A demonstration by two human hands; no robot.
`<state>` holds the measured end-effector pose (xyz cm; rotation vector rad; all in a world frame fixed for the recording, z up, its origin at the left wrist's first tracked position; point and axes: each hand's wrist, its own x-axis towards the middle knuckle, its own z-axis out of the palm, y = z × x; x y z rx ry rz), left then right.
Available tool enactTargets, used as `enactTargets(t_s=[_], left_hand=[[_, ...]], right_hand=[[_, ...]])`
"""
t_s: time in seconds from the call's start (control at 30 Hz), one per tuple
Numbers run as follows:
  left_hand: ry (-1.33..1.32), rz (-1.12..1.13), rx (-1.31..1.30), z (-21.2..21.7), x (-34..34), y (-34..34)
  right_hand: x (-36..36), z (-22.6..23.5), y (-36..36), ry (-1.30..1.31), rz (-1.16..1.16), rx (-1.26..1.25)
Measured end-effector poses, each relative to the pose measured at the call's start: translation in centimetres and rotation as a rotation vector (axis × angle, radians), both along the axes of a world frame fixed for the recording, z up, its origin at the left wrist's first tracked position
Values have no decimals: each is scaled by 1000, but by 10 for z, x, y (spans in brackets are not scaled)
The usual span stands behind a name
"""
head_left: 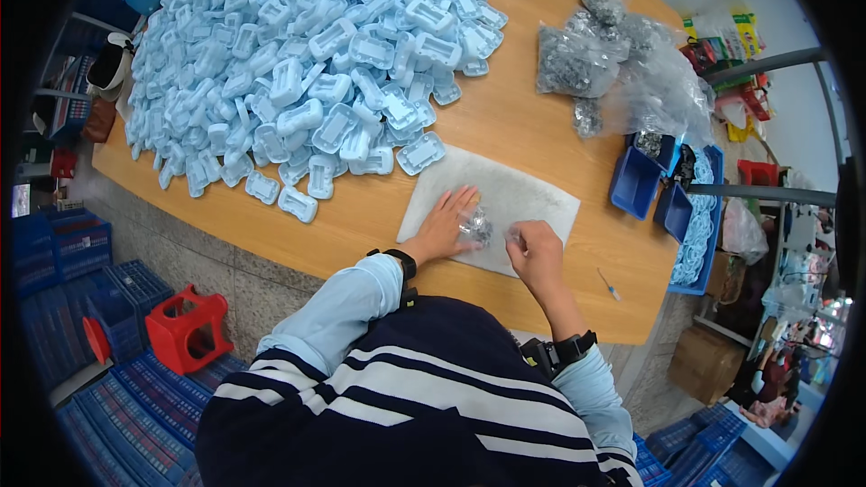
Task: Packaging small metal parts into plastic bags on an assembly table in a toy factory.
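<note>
A white foam mat [541, 207] lies on the table in front of me. On it sits a small clear bag of shiny metal parts [477, 228]. My left hand [444, 224] rests flat on the mat with its fingers stretched out, its thumb side against the bag. Just right of the bag, my right hand [536, 254] is closed in a pinch above the mat. A bit of something see-through shows at its fingertips, too small to make out.
A big heap of light blue plastic casings [298, 63] covers the table's far left. Clear bags of metal parts [577, 59] lie far right, near blue bins [634, 182] and a tray of light blue cords [696, 234]. A small screwdriver [610, 287] lies right. A red stool [189, 329] stands left.
</note>
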<state>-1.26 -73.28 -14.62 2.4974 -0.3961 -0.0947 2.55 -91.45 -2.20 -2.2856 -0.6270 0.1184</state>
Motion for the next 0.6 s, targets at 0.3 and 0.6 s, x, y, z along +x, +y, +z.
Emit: enactTargets(t_s=[0.3, 0.6], left_hand=[[-126, -13, 5, -3, 1, 1], [-35, -174, 8, 14, 12, -11]], right_hand=[[4, 19, -6, -69, 48, -177], [16, 29, -24, -150, -5, -82]])
